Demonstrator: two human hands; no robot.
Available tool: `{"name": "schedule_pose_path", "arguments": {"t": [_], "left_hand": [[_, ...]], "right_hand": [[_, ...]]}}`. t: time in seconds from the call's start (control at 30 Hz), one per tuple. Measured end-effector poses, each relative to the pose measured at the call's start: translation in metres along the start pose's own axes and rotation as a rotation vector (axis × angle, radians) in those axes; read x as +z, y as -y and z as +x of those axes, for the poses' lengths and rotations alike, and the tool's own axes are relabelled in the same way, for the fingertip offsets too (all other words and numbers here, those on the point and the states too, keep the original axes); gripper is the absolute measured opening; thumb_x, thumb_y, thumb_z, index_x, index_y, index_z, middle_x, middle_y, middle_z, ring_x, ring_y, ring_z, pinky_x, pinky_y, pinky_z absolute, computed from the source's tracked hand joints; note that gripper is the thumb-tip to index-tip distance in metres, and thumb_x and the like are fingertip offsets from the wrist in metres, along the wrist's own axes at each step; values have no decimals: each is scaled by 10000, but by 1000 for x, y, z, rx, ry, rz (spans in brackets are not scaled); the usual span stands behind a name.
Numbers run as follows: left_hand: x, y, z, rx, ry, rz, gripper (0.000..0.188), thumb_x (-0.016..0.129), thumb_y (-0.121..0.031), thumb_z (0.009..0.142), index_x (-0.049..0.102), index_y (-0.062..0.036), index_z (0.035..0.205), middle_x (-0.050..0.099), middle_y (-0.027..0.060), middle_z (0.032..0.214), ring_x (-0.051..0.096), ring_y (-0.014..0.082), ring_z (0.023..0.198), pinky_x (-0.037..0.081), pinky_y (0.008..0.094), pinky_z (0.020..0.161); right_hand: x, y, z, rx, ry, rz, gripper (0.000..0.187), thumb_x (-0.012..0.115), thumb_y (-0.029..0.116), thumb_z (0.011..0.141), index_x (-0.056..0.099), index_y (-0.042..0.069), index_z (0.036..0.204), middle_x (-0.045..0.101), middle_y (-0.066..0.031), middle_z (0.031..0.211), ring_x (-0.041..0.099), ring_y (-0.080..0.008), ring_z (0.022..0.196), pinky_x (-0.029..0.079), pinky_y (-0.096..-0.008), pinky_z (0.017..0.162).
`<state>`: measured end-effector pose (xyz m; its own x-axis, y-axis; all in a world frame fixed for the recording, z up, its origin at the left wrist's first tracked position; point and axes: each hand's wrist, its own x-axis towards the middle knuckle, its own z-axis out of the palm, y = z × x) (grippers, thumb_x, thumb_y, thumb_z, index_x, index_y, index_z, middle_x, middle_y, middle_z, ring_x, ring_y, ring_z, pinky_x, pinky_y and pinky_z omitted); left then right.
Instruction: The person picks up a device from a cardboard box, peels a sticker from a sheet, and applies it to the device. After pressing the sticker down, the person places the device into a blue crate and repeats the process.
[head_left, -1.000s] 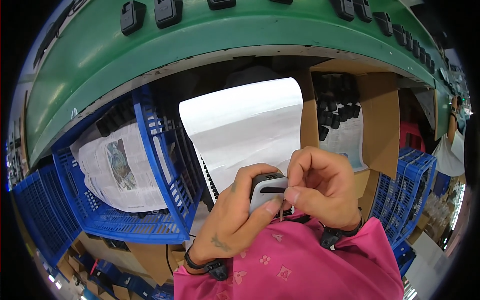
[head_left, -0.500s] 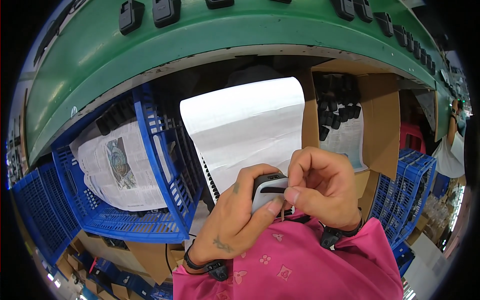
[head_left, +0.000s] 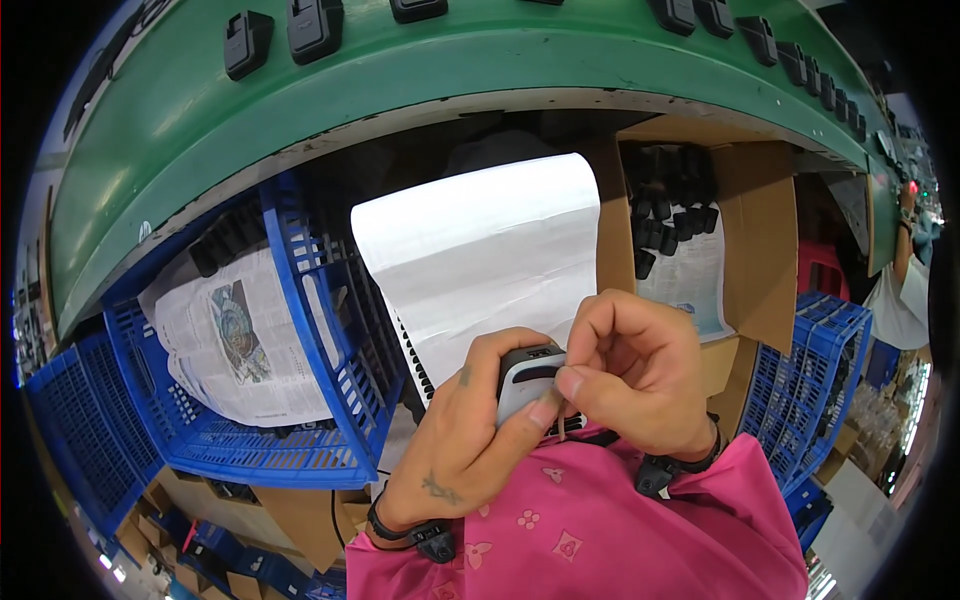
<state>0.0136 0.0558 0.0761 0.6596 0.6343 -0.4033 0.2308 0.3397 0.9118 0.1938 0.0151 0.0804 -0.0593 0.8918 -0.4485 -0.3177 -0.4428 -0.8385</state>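
A small rounded grey-and-black plastic device (head_left: 515,396) is in my left hand (head_left: 462,440), gripped between thumb and fingers over my lap. Its light grey face is turned up, with a dark curved strip (head_left: 535,373) near the top and a port-like opening in its dark end. My right hand (head_left: 640,380) is closed in a pinch at the device's right edge. Whatever those fingertips grip is hidden. Just beyond both hands, a white paper sheet (head_left: 480,240) lies over a row of dark parts that show along its left edge.
A green bench (head_left: 480,70) crosses the far side, with several black devices (head_left: 315,28) along it. At left stands a blue crate (head_left: 290,465) lined with newspaper; at right, a cardboard box (head_left: 758,230) with black parts. Stacked blue crates (head_left: 815,370) and another person's arm (head_left: 903,250) are farther right.
The device has turned slightly in my left hand, so its dark strip now looks more curved. Both hands have shifted a little left, and the right pinch stays at the device's edge.
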Motion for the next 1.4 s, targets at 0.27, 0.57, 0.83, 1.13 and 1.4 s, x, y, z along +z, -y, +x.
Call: {"name": "schedule_pose_path", "arguments": {"t": [0.27,0.57,0.83,1.13,1.4], "left_hand": [[0,0,0,-17,-16,23,374,524,-198,940,411,22,1221,630,205,931,655,304,863,493,370,769],[1,2,4,-29,-12,0,371,510,-195,940,417,25,1224,623,187,931,635,246,837,486,346,762],[-3,15,9,-82,-65,-442,408,538,-191,885,433,24,1216,585,135,970,572,172,849,469,288,758],[-22,18,15,64,-305,-201,249,644,-236,872,560,-21,968,586,26,801,533,63,748,435,222,653],[-142,72,-6,331,-896,-690,336,407,-299,991,490,-49,1198,566,62,986,585,158,880,512,320,716]], "right_hand": [[3,-1,2,0,-26,-23,95,591,-72,815,508,-33,838,556,-45,772,572,-70,652,477,-199,586],[-2,-11,4,-45,-70,-96,102,628,-21,821,525,-16,824,576,-31,734,578,-55,632,456,-189,537],[-24,-11,6,-78,-157,-47,120,642,33,856,539,-5,808,581,-5,727,554,-37,634,456,-182,569],[4,-15,24,-66,-21,-304,130,574,84,894,533,10,796,529,-11,689,515,-80,582,446,-219,564],[-20,-29,36,-84,-133,-324,144,567,105,883,517,32,769,527,-17,634,507,-86,560,448,-227,554]]}}
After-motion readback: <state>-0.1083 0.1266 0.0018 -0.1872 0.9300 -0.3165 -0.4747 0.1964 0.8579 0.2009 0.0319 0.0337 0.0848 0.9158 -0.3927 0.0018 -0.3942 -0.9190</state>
